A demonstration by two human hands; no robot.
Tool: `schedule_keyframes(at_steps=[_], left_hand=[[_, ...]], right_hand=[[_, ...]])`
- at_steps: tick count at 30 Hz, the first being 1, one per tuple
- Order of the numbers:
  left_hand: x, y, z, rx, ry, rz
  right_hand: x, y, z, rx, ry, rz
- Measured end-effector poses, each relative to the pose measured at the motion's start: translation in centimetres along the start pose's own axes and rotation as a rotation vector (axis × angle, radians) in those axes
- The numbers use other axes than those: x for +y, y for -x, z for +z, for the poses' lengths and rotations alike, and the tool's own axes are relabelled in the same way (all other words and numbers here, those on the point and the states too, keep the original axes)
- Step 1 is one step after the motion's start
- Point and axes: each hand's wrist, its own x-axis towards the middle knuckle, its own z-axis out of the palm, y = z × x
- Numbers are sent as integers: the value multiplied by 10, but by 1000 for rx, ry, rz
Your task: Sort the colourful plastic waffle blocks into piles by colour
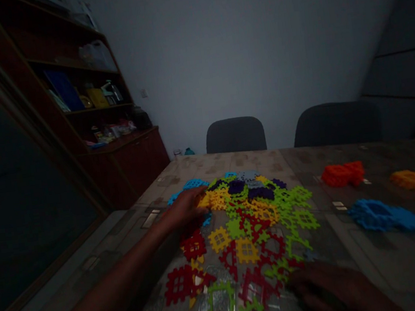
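Observation:
A spread of flat plastic waffle-grid pieces (246, 221) in red, yellow, green, blue and purple lies on the table (355, 248). My left hand (184, 209) reaches across the left edge of the spread, fingers curled onto a yellow piece (215, 199). Whether it grips that piece is unclear in the dim light. My right hand (325, 287) rests near the table's front edge, just right of a red piece (256, 286) and green pieces; its fingers are dark and hard to read.
Sorted heaps lie at the right: orange-red (342, 174), orange (410, 179), blue (385, 215). Two dark chairs (235, 135) stand behind the table. A wooden shelf unit (83, 100) with clutter fills the left wall. The room is very dim.

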Motion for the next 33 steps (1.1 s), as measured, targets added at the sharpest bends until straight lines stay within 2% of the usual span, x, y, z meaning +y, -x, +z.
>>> schedule_keyframes(at_steps=[6, 10, 13, 17, 21, 26, 30, 33], left_hand=[[17, 42, -2, -7, 58, -5], [20, 72, 5, -13, 82, -10], [21, 99, 15, 17, 108, 7], [26, 131, 26, 42, 160, 47], [30, 148, 26, 7, 205, 28], [27, 158, 15, -61, 255, -53], [23, 165, 1, -141, 272, -60], [17, 169, -5, -204, 238, -36]], right_hand=[[-38, -61, -4, -3, 90, 29], [-48, -92, 1, -59, 209, -25], [-51, -106, 5, -137, 351, 13], [-50, -111, 8, -176, 454, 13], [-48, -110, 6, -198, 488, 32], [-47, -106, 5, -199, 487, 39], [-43, -99, 7, -104, 408, 16], [-42, -95, 7, -48, 319, 71]])
